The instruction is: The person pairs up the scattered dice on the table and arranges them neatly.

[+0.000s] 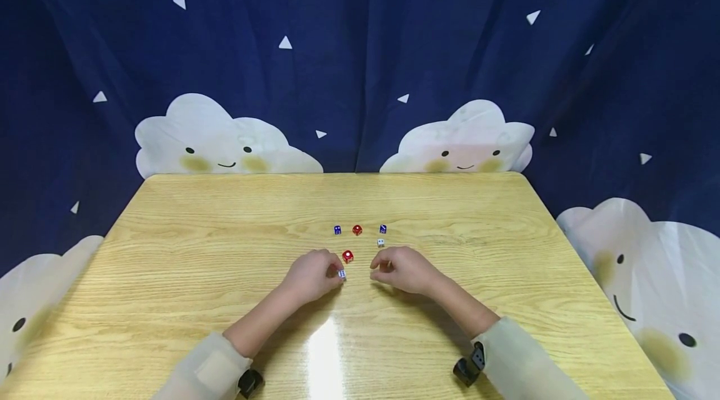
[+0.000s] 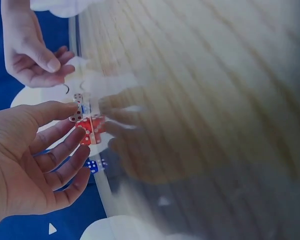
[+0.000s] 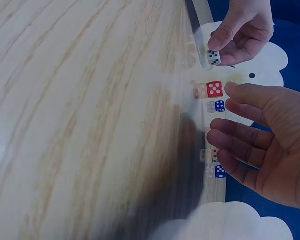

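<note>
My left hand (image 1: 312, 276) pinches a white die (image 1: 342, 274) between thumb and finger, low over the wooden table. In the right wrist view the dark pips of that white die (image 3: 214, 57) face out under the thumb. A larger red die (image 1: 347, 256) lies just beyond the left fingertips. To the right, my right hand (image 1: 406, 270) hovers with loosely bent fingers and nothing in its grasp. Another white die (image 1: 380, 242) lies beyond the right fingers, with a blue die (image 1: 383, 229) behind it.
Farther back on the table (image 1: 225, 219) lie a second red die (image 1: 357, 230) and, left of it, another blue die (image 1: 337, 230). A dark blue curtain (image 1: 349, 44) with white clouds hangs along the table's far edge. Light glares off the near tabletop between the forearms.
</note>
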`<state>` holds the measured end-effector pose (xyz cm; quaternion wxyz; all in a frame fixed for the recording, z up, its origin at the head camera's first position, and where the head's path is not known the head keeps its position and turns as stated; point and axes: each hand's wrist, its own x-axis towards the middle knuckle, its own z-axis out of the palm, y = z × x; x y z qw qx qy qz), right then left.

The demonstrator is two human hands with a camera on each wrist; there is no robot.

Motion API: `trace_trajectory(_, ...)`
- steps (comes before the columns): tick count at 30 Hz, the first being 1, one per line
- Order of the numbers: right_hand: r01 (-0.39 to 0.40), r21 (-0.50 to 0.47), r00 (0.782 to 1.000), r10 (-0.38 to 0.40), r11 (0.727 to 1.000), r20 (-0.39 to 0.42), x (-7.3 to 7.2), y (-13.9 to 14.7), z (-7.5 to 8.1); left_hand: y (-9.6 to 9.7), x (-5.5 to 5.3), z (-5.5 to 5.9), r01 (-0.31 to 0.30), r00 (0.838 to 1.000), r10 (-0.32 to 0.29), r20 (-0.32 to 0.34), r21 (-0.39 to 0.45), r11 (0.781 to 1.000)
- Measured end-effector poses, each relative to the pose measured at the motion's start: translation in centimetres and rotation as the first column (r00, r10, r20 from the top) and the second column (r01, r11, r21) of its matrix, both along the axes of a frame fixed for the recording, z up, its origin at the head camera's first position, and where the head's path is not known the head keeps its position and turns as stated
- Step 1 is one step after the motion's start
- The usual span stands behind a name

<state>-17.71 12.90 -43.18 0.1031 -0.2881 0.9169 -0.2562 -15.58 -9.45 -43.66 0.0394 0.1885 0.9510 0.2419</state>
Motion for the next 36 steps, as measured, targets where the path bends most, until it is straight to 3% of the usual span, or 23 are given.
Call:
trace_trajectory(9, -0.041, -0.006, 0.999, 0.041, 0.999, -0.031, 0.1, -0.5, -0.4, 1.0, 0.5, 0.3, 0.07, 0.997, -0.07, -0.03, -0.007, 0.998)
trace_trajectory(19, -0.051, 0.0, 0.999, 0.051, 0.999, -0.016, 0.5, -1.1, -0.5, 1.9, 0.6, 0.0, 0.103, 0.995, -0.103, 0.02, 0.0, 0.995)
trace_trajectory(23, -0.052, 0.01, 0.999, 0.052, 0.999, -0.01, 0.4, -1.2, -0.6, 2.1, 0.7, -0.2, 0.118, 0.993, -0.118, 0.012, -0.016, 0.993)
trace_trajectory(36, -0.053, 0.025, 0.998, 0.054, 0.998, -0.035, 0.6, -1.8, -0.8, 2.4, 0.7, -0.4, 0.107, 0.994, -0.108, -0.005, -0.03, 0.994)
